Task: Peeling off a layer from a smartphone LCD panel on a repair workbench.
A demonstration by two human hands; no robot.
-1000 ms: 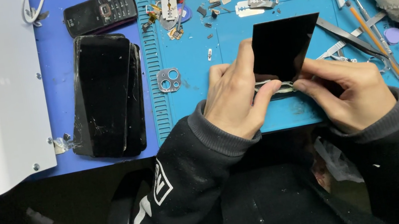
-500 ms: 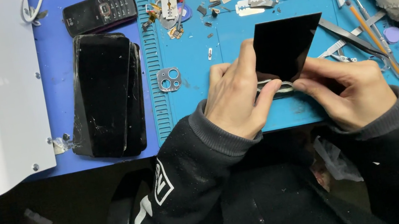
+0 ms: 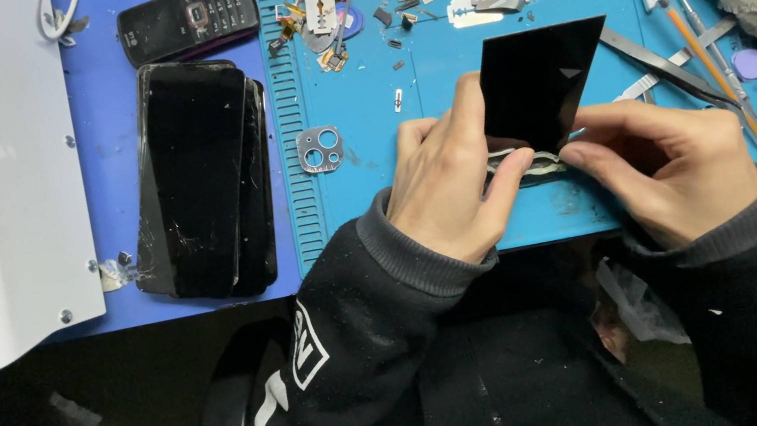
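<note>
Barely any change over the last second: black glass panel [image 3: 541, 86] held tilted above the blue mat [image 3: 439, 82], near the bench edge. Left hand [image 3: 450, 181] and right hand [image 3: 669, 162] fingers pinching its lower edge strip [image 3: 523, 163]. Grip unchanged, work unhurried.

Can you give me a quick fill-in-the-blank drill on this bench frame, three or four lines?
1. Both hands, the left hand and the right hand, hold a flat black ____ panel above the blue mat.
2. The stacked cracked phones lie to the ____ of the left hand.
3. The small metal camera-lens frame lies on the ____ mat.
4. The old keypad phone lies ____ the stacked phones in the picture.

Missing words: glass; left; blue; above
</note>
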